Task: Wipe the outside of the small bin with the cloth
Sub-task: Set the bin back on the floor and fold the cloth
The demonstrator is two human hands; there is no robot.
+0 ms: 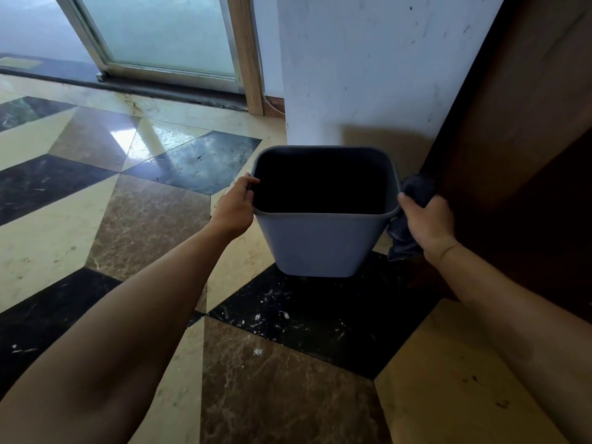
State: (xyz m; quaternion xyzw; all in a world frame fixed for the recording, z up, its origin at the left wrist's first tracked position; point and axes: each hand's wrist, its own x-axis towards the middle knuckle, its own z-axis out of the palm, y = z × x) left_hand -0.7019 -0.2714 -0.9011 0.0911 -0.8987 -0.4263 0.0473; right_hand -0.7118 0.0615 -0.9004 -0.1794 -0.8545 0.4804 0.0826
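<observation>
A small grey-blue plastic bin (315,243) stands upright on the tiled floor, its dark inside facing me. My left hand (235,206) grips the bin's left rim, thumb over the edge. My right hand (427,221) is closed around a dark blue cloth (416,190) and presses it against the bin's right outer side near the rim. Part of the cloth hangs below my fist beside the bin wall.
A white scuffed wall (368,68) rises just behind the bin. A dark brown wooden panel (519,161) stands close on the right, touching the cloth area. A frosted glass sliding door (160,36) lies at the far left. Patterned marble floor (144,219) spreads to the left and front.
</observation>
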